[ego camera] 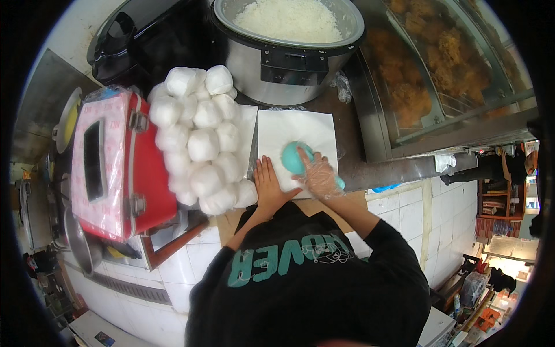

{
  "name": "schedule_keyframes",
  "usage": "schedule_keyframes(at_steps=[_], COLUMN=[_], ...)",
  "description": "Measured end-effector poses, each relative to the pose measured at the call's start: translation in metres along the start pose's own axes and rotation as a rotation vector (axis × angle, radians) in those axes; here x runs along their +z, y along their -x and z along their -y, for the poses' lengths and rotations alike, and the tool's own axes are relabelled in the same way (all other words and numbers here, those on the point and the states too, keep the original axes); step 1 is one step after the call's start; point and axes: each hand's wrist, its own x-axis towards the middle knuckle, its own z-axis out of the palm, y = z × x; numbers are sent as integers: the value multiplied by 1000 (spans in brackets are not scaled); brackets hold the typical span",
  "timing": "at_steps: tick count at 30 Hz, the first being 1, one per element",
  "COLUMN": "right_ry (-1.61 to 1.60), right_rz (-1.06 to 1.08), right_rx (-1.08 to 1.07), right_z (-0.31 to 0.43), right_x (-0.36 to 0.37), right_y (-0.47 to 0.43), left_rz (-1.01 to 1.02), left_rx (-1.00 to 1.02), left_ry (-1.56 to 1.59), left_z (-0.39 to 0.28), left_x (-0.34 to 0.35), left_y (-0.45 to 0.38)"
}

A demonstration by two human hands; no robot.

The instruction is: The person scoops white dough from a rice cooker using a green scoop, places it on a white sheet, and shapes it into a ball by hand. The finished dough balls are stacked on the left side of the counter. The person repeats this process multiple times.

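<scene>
A stack of white paper lies on the counter before me. My left hand rests bare and flat at its lower left edge, fingers spread, holding nothing. In a clear plastic glove, my right hand grips a turquoise bowl-shaped scoop over the paper, with its handle end showing below the palm. What is under the scoop is hidden. Left of the paper, white paper-wrapped balls are piled up. Behind the paper stands a large cooker pot of cooked white rice.
A red case with metal latches stands left of the pile. At the right is a glass-fronted display cabinet with fried food. Crumpled clear plastic lies by the pot. A person in dark clothes stands far right.
</scene>
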Motion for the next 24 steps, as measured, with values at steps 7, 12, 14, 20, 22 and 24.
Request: schedule_keyframes(at_steps=[7,12,14,20,22,24], right_ry=[-55,23,-21,-265,-249,-223], right_rz=[-49,-112,-169,-177,-188,-113], right_rx=[196,280,249,420,538,658], right_z=[18,27,29,-20,-48,-61], right_x=[25,20,13,-18,-30,-35], right_y=[-5,-11,-7,10,7,8], left_rz=[43,55,40,-32,-20,-91], left_rx=[-19,26,95,248,264,281], left_ry=[-37,-123,-141,32,93,140], left_z=[-1,0,2,15,15,11], left_x=[-1,-1,0,1,-1,-4], left_y=[0,9,15,27,25,20])
